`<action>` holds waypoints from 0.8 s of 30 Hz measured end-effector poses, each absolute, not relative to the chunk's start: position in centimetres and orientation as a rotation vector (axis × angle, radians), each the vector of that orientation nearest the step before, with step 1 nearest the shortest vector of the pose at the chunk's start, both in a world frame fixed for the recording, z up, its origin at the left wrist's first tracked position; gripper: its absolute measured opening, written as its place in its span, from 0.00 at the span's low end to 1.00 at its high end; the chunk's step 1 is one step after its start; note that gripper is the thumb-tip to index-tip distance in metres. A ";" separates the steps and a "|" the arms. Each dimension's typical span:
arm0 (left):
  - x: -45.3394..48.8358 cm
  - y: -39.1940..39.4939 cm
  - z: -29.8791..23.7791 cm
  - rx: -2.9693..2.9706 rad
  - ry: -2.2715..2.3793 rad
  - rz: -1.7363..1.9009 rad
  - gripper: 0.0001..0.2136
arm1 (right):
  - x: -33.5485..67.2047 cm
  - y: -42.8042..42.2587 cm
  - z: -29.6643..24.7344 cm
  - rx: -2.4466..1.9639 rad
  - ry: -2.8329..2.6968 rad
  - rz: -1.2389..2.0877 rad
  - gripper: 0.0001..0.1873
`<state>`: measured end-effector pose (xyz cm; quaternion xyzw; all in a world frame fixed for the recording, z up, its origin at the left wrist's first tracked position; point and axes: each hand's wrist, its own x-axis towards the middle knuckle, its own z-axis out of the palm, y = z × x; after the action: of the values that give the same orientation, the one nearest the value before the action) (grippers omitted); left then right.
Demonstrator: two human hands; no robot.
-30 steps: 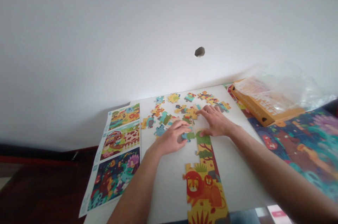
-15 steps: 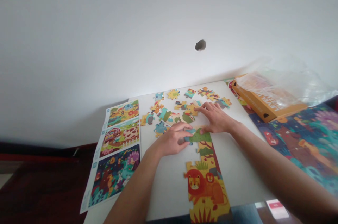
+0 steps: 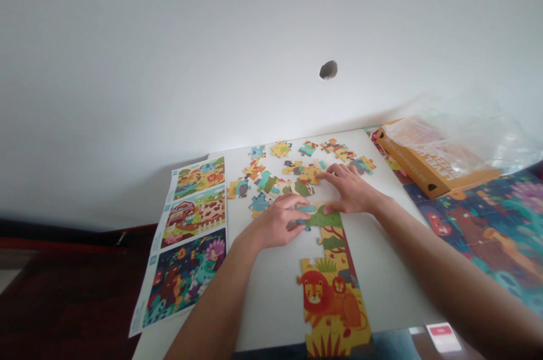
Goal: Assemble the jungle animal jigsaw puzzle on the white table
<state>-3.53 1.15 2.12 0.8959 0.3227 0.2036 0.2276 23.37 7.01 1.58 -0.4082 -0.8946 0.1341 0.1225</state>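
Observation:
My left hand (image 3: 280, 223) has its fingers curled over a blue-and-green puzzle piece (image 3: 310, 217) at the top of the partly joined puzzle (image 3: 333, 315). That piece lies against the green corner piece (image 3: 328, 217), and the fingers hide some of it. The joined strip shows a tree and, lower down, a lion with a cub. My right hand (image 3: 348, 187) is spread open, its thumb resting on the corner piece. Its index fingertip is by a cluster of loose puzzle pieces (image 3: 303, 187).
More loose pieces (image 3: 281, 149) lie along the table's far side. On the left is a picture sheet (image 3: 194, 213) with three scenes. An orange puzzle box (image 3: 418, 165) under clear plastic (image 3: 479, 139) sits at right, beside a dark finished puzzle (image 3: 479, 230). A wall stands behind the white table (image 3: 271, 298).
The view has shifted slightly. Both hands keep nearly the same places on the puzzle, and the pieces lie as before.

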 end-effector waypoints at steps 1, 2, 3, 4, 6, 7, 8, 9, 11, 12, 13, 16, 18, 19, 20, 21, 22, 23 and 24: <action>-3.5 1.1 2.2 2.473 0.896 0.551 0.10 | 23.4 7.0 1.5 -1.189 -2.611 0.392 0.45; -3.4 1.1 2.3 2.480 0.902 0.540 0.10 | 23.4 7.0 1.5 -1.187 -2.611 0.390 0.44; -3.3 1.0 2.4 2.491 0.905 0.532 0.11 | 23.4 7.0 1.5 -1.186 -2.611 0.387 0.44; -3.3 1.0 2.4 2.504 0.907 0.525 0.12 | 23.4 7.0 1.5 -1.185 -2.613 0.382 0.44; -3.1 1.0 2.4 2.529 0.910 0.519 0.13 | 23.3 7.0 1.5 -1.187 -2.613 0.369 0.44; -2.9 0.9 2.4 2.538 0.914 0.517 0.12 | 23.3 7.0 1.5 -1.188 -2.612 0.363 0.44; -2.8 0.9 2.3 2.543 0.919 0.516 0.11 | 23.3 7.0 1.6 -1.189 -2.612 0.358 0.44; -2.7 0.9 2.3 2.544 0.925 0.513 0.11 | 23.3 7.0 1.6 -1.190 -2.611 0.354 0.44; -2.5 0.9 2.2 2.542 0.936 0.508 0.11 | 23.5 7.1 1.6 -1.194 -2.607 0.346 0.43; -2.5 0.9 2.3 2.539 0.943 0.508 0.12 | 23.6 7.1 1.5 -1.201 -2.605 0.343 0.44; -2.5 0.9 2.3 2.535 0.962 0.516 0.13 | 23.8 7.2 1.5 -1.214 -2.600 0.339 0.44; -3.3 1.2 2.5 2.523 1.134 0.563 0.15 | 24.4 7.5 1.4 -1.279 -2.584 0.322 0.43; -4.2 1.3 2.4 2.501 1.363 0.557 0.17 | 24.6 7.6 1.5 -1.313 -2.571 0.307 0.42; -4.7 1.3 2.2 2.476 1.492 0.520 0.20 | 24.7 7.5 1.6 -1.316 -2.565 0.300 0.41; -5.2 1.3 1.9 2.441 1.607 0.465 0.24 | 24.6 7.5 1.8 -1.303 -2.564 0.297 0.39; -5.6 1.3 1.5 2.395 1.703 0.406 0.27 | 24.5 7.4 2.0 -1.277 -2.567 0.296 0.36; -5.9 1.2 1.0 2.342 1.773 0.347 0.29 | 24.4 7.2 2.2 -1.240 -2.573 0.298 0.31; -6.0 1.2 0.5 2.293 1.815 0.300 0.29 | 24.1 7.0 2.4 -1.196 -2.578 0.304 0.27; -6.1 1.2 0.1 2.263 1.834 0.267 0.29 | 23.8 6.8 2.6 -1.150 -2.582 0.314 0.23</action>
<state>-6.05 1.16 0.07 0.7692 0.6233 0.0908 0.1079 23.83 6.85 2.59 -0.4000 -0.8978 0.1092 0.1483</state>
